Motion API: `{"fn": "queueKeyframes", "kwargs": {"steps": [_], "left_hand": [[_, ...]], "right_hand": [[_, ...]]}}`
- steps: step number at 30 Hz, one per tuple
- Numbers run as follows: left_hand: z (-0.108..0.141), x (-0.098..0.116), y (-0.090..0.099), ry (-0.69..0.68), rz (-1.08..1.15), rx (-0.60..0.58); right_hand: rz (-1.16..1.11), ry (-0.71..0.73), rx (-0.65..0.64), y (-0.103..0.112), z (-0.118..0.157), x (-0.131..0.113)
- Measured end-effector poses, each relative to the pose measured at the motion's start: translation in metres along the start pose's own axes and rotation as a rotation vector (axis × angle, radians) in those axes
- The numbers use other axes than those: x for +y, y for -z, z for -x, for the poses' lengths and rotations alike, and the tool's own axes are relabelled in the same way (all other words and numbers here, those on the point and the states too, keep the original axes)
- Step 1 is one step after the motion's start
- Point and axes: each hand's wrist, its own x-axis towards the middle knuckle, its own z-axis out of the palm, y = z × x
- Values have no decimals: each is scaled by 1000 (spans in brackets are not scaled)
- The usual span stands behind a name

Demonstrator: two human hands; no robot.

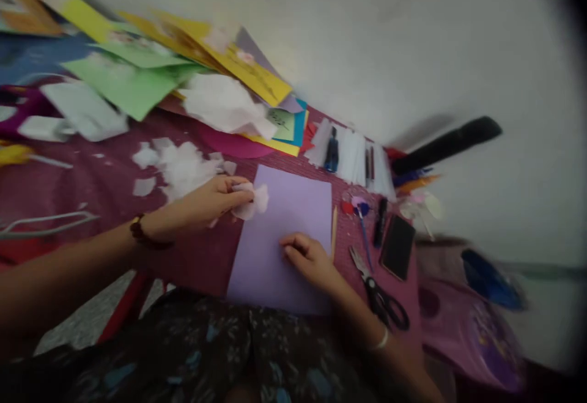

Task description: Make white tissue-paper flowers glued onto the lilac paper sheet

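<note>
A sheet of purple paper [293,207] lies on the dark red table in front of me. Over its upper left edge, my left hand [222,198] pinches a pale pink, petal-like piece of thin paper [257,201]. My right hand [309,256] rests on or just above the sheet's right half, its fingers curled together; whether anything small is between them is hidden. A loose heap of white paper pieces [183,167] is beyond my left hand. To the right of the sheet lie a pencil [334,232] and black-handled scissors [378,293].
Green cards [132,88], yellow cards [257,73] and crumpled white paper [222,106] cover the back left. A phone [397,247], a brush [365,238] and a black marker [380,222] lie at right. White strips [351,158] sit by the wall.
</note>
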Motion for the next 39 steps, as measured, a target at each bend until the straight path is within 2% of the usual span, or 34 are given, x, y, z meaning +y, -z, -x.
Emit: {"fn": "queueKeyframes", "kwargs": {"steps": [4, 5, 7, 11, 14, 17, 22, 27, 31, 39], "left_hand": [[-38, 7, -34, -70, -307, -527], [-45, 6, -41, -96, -366, -628], [-56, 0, -52, -141, -417, -712], [-69, -13, -60, -96, -377, -621], [-70, -14, -58, 9, -328, -585], [-70, -11, -56, 42, -314, -589], [-70, -17, -56, -22, -323, -572], [-71, -21, -53, -114, -375, -578], [-70, -19, -52, -127, -404, -572], [-69, -22, -61, -142, -377, -480]], "right_hand": [[-1, -6, 43, 9, 10, 9], [-50, -28, 51, 11, 12, 11], [-183, -68, 66, 13, 12, 16], [-353, -75, 82, 17, 7, 18], [-362, -72, 58, 21, 5, 17], [-324, -71, 24, 24, 7, 17], [-258, -52, 7, 24, 8, 16], [-357, -96, 140, 18, 3, 17], [-322, -104, 138, 16, 0, 17], [-116, 69, 105, 12, 2, 22]]}}
